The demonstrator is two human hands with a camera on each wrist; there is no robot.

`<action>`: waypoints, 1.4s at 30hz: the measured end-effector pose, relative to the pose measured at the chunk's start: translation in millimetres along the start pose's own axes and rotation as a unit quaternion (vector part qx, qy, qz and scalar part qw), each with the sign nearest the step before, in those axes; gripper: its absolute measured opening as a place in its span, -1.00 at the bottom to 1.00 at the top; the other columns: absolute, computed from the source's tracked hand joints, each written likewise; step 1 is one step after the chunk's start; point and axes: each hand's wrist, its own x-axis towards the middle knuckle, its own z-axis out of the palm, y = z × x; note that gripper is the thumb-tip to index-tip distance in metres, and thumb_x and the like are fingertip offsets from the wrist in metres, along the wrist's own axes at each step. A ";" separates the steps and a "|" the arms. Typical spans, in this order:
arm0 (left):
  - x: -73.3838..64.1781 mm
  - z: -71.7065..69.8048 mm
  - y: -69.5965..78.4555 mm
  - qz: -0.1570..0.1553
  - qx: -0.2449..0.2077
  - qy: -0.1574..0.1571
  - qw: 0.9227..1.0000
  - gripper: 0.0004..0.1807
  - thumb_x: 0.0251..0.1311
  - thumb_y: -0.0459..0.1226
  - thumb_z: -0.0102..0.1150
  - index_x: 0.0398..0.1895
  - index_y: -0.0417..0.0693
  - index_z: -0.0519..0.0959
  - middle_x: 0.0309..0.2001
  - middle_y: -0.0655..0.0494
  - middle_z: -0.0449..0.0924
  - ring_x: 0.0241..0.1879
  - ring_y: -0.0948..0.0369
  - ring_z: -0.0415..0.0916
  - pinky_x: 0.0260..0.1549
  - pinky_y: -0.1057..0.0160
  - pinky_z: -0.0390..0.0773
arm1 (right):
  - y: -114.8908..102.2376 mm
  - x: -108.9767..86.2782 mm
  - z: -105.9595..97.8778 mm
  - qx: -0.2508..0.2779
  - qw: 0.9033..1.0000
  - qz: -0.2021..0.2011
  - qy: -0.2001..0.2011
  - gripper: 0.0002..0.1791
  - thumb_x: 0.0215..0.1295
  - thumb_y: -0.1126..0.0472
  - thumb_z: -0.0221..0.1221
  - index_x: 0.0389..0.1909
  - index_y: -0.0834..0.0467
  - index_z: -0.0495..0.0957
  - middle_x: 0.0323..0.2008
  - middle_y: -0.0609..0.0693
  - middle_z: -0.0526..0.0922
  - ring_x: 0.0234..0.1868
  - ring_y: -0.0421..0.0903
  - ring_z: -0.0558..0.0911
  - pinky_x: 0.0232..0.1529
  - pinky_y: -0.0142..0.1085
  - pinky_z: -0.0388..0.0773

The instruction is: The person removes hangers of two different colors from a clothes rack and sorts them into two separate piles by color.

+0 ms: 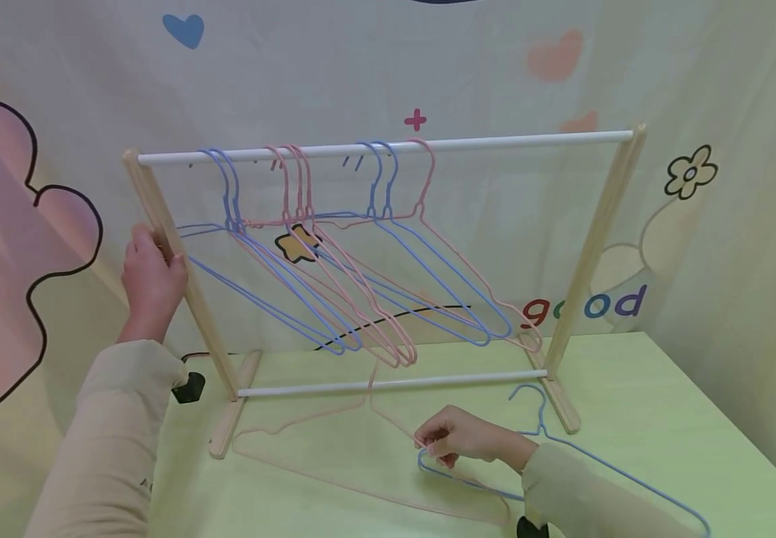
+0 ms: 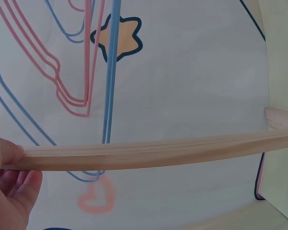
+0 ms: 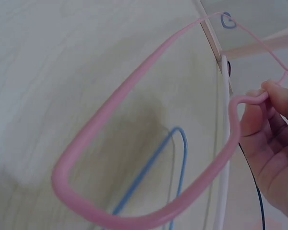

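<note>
r grip (image 1: 466,436) pinches pink hngr (image 3: 105,111)

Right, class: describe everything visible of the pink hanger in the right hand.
The pink hanger is thin, smooth, perhaps coated wire: a hook over a wide triangle with notched shoulders. The right hand pinches one shoulder near its notch. Tilted, it seems clear of the table, its hook upward and crossing the lower white bar in the head view.

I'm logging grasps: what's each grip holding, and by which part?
Left grip holds the rack's left post about midway up; right grip pinches a pink hanger by one sloping shoulder.
</note>
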 end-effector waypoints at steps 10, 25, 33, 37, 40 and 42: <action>-1.4 -0.5 0.1 -0.006 0.003 -0.010 1.000 -0.63 0.18 -0.35 -0.12 0.00 -0.32 0.11 -0.08 -0.33 0.25 -0.09 -0.20 0.24 -0.10 -0.12 0.27 | 1.2 27.6 37.0 0.024 0.999 0.014 -0.026 -0.85 0.11 0.51 -0.01 -0.33 0.52 0.46 -0.71 -0.03 0.36 -0.73 -0.26 0.34 -0.66 -0.42 0.34; -0.7 -0.8 1.0 -0.002 -0.006 -0.006 1.000 -0.63 0.18 -0.34 -0.13 0.01 -0.31 0.12 -0.06 -0.32 0.25 -0.07 -0.20 0.24 -0.08 -0.12 0.28 | 10.2 60.7 68.3 0.028 0.999 0.034 -0.015 -0.86 0.04 0.54 0.03 -0.37 0.47 0.51 -0.72 -0.08 0.35 -0.75 -0.26 0.31 -0.69 -0.46 0.32; -0.4 0.4 -1.2 -0.004 -0.006 -0.006 1.000 -0.63 0.18 -0.35 -0.12 0.01 -0.32 0.12 -0.08 -0.32 0.25 -0.07 -0.19 0.23 -0.09 -0.11 0.29 | 15.7 77.9 82.3 -0.041 0.998 0.040 0.038 -0.85 -0.02 0.50 0.10 -0.43 0.33 0.61 -0.74 -0.09 0.44 -0.78 -0.29 0.35 -0.73 -0.54 0.32; -0.9 -0.2 -0.3 -0.009 -0.005 -0.015 1.000 -0.63 0.19 -0.34 -0.14 0.01 -0.31 0.11 -0.06 -0.32 0.24 -0.06 -0.18 0.23 -0.10 -0.10 0.33 | 17.0 82.9 88.8 -0.070 0.995 0.045 0.048 -0.83 -0.05 0.49 0.14 -0.41 0.29 0.63 -0.73 -0.07 0.50 -0.78 -0.30 0.36 -0.72 -0.54 0.33; -0.9 -0.5 0.4 -0.011 -0.003 -0.020 1.000 -0.63 0.20 -0.34 -0.14 0.02 -0.31 0.10 -0.06 -0.32 0.23 -0.05 -0.18 0.23 -0.11 -0.10 0.35 | 15.9 85.5 93.1 -0.099 0.993 0.046 0.053 -0.85 -0.06 0.47 0.16 -0.42 0.27 0.63 -0.75 -0.10 0.48 -0.79 -0.33 0.34 -0.73 -0.56 0.31; -0.7 -0.4 0.6 -0.011 -0.002 -0.021 1.000 -0.63 0.20 -0.34 -0.14 0.02 -0.31 0.10 -0.06 -0.32 0.23 -0.06 -0.18 0.23 -0.11 -0.10 0.36 | 15.4 87.8 95.4 -0.121 0.990 0.047 0.057 -0.86 -0.07 0.46 0.18 -0.44 0.27 0.63 -0.77 -0.12 0.46 -0.81 -0.35 0.32 -0.74 -0.57 0.30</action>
